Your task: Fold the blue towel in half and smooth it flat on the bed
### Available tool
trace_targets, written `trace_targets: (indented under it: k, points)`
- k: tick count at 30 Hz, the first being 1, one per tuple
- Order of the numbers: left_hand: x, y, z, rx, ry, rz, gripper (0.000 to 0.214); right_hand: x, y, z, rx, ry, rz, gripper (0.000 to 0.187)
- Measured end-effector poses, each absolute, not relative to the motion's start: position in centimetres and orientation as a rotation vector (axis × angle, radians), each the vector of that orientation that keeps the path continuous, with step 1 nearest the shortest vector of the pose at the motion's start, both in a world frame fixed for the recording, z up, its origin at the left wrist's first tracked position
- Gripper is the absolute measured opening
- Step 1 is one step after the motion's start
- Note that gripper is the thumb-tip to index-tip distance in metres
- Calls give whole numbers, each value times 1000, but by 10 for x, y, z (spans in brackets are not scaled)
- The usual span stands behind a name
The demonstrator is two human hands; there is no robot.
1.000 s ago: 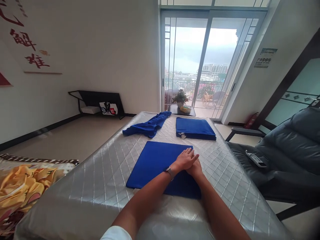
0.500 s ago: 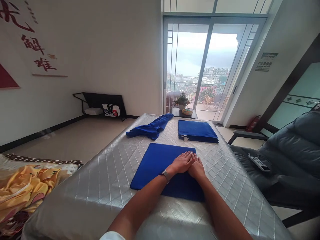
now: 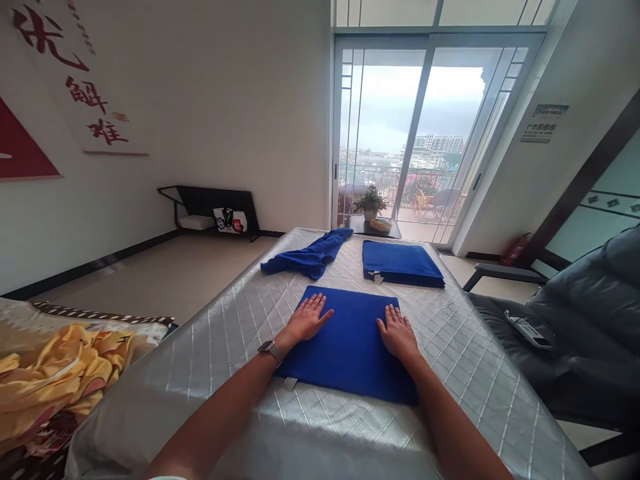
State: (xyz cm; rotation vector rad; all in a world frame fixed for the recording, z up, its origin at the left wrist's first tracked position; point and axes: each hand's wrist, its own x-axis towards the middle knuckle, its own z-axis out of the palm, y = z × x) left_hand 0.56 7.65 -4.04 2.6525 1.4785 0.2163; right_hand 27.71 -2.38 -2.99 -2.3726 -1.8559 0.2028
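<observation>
The left hand [image 3: 306,321] lies palm down with its fingers outstretched and thumb apart, at ten o'clock on a folded blue cloth [image 3: 353,347]. The right hand [image 3: 399,333] lies flat in the same way near its two-o'clock edge, fingers pointing away from the person. Both are open and grip nothing; a watch [image 3: 270,348] circles the left wrist.

Reckoned from this cloth, with the glass door [image 3: 410,140] at twelve, a small white tag [image 3: 290,383] sticks out at seven o'clock, too small to read. The cloth is deep plain blue, smooth, pressed into a flat four-sided shape with straight edges, and rests on a silvery, diamond-quilted mattress [image 3: 215,363].

Farther over the mattress, at eleven, a crumpled blue cloth [image 3: 313,257] lies in loose folds. At one, a neat blue stack [image 3: 403,259] shows layered edges and white labels [image 3: 377,276], their print unreadable.

Beyond the mattress, a printed bag [image 3: 231,221] stands at ten to eleven. A hanging scroll [image 3: 107,100] at ten carries large red characters, among them 优, 解 and 难. A wall notice [image 3: 543,124], around one to two, is too small to read. A yellow cloth [image 3: 95,363] at nine bears a dark mark like an H. A dark padded chair [image 3: 595,320] stands at three.
</observation>
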Motion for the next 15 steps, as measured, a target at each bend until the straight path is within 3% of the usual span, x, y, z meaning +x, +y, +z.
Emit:
trace_targets:
  k: [15]
  points:
    - [-2, 72, -42, 2631, 1538, 258, 78, 279, -23, -33, -2404, -1880, 157, 68]
